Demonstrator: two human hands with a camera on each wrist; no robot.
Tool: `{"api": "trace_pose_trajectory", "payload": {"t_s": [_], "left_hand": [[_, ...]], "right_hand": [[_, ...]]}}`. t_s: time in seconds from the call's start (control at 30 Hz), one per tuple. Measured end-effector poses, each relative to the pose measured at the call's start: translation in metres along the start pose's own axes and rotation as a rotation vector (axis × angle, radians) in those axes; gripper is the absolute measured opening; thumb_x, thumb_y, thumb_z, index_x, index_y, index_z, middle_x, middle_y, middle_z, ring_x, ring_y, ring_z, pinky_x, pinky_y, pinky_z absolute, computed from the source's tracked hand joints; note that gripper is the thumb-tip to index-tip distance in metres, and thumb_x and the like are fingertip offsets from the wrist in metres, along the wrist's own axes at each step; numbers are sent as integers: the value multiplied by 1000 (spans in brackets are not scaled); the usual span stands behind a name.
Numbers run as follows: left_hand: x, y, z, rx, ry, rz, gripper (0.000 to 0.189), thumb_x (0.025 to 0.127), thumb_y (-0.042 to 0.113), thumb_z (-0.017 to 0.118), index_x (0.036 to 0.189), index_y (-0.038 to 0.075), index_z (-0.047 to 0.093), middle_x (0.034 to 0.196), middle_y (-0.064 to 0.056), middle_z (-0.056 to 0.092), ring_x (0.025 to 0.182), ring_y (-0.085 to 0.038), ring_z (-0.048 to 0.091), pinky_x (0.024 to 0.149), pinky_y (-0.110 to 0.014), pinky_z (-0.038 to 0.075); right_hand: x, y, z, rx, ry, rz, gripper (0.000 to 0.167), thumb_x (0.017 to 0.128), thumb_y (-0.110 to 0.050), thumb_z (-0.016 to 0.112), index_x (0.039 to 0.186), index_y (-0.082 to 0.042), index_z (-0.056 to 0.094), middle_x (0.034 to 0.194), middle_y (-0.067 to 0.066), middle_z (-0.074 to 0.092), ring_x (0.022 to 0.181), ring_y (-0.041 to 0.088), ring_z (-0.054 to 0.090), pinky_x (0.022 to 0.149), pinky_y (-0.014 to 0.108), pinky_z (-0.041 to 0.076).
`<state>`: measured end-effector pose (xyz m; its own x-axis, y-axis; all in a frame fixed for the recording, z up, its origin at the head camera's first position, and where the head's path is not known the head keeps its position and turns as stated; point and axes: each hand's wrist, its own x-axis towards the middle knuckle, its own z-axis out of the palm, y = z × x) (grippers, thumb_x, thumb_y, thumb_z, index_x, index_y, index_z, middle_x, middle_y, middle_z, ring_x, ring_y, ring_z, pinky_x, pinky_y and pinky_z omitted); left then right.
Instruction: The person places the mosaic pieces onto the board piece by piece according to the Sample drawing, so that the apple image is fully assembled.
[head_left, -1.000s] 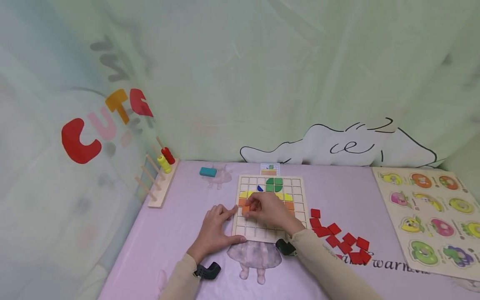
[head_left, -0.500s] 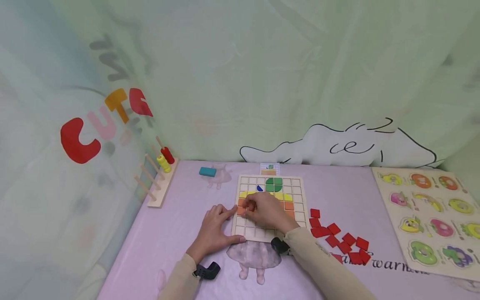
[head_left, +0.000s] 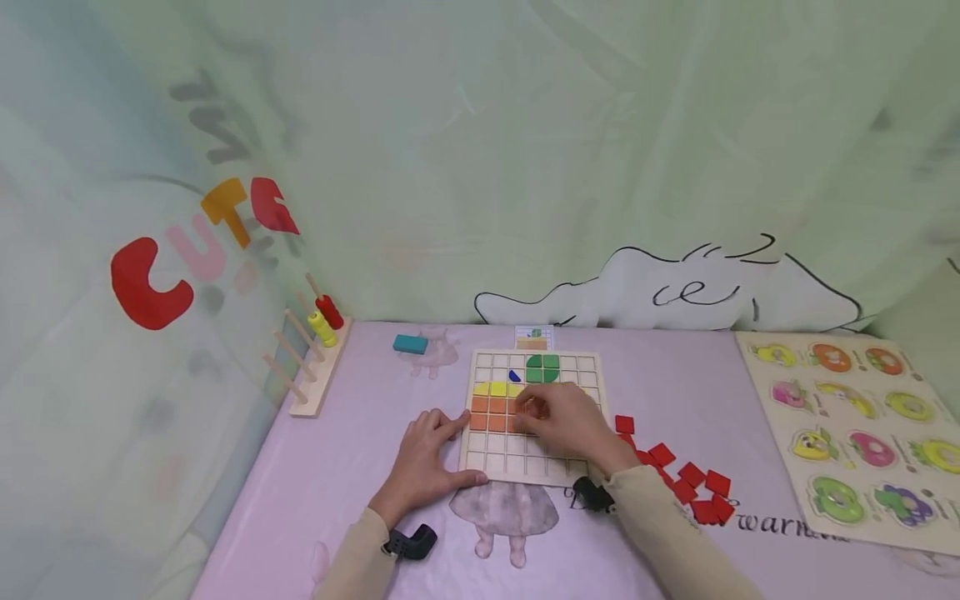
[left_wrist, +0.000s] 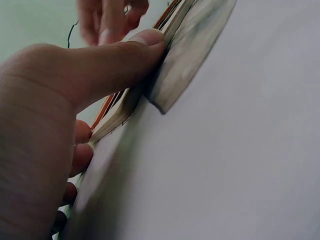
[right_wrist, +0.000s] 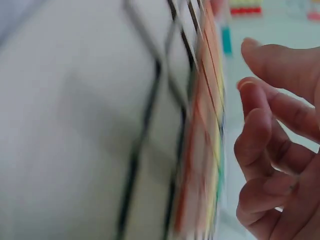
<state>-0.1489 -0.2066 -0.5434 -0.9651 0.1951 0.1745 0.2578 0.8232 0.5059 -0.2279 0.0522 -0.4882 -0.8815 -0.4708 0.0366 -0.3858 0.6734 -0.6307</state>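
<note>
A square wooden grid board (head_left: 498, 463) lies on the table, with rows of orange tiles (head_left: 497, 422) and yellow tiles (head_left: 498, 388) on it. Farther up the board are green pieces (head_left: 543, 368) and a small blue piece (head_left: 514, 376). My left hand (head_left: 427, 458) spreads around its lower left corner. The thumb (left_wrist: 135, 45) rests against the edge, and fingertips touch the left side. Over the orange rows hovers my right hand (head_left: 570, 419), covering part of them. In the right wrist view, its fingers (right_wrist: 255, 135) are loosely bent, thumb apart, with nothing visible between them.
Loose red tiles (head_left: 690, 475) lie right of the board. A small pattern card (head_left: 534, 337) sits behind it, and a teal block (head_left: 410, 344) back left. A wooden peg stand (head_left: 318, 379) is at left, a fruit puzzle board (head_left: 847, 433) at right.
My right hand first held an orange tile over the left part of the board; that tile now sits in the second orange row. The hand has moved right. My left hand stays at the corner.
</note>
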Motion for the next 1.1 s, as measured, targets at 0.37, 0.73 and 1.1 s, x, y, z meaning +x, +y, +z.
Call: {"api": "trace_pose_trajectory", "payload": {"t_s": [0.37,0.73,1.1], "left_hand": [[-2,0,-3,5,4,-7,98,69,61,93,150,16,62,97,9,47,93,-8,38,85,-31,34],[0,1,-3,6,11,9,98,69,61,93,150,14,62,96,8,46,92,-8,37,84,-31,33],[-2,-2,-1,8,8,15,99,70,62,93,151,15,61,97,9,47,91,-7,37,83,-29,34]], "right_hand": [[-54,73,-68,-85,6,349,46,90,-22,84,129,-2,70,115,21,67,98,33,61,75,41,59],[-60,86,-69,27,-53,364,32,90,-16,84,116,-3,70,107,16,66,98,31,60,67,35,60],[-65,87,-72,110,6,312,28,94,-21,80,114,-6,66,93,7,66,82,21,59,63,31,56]]}}
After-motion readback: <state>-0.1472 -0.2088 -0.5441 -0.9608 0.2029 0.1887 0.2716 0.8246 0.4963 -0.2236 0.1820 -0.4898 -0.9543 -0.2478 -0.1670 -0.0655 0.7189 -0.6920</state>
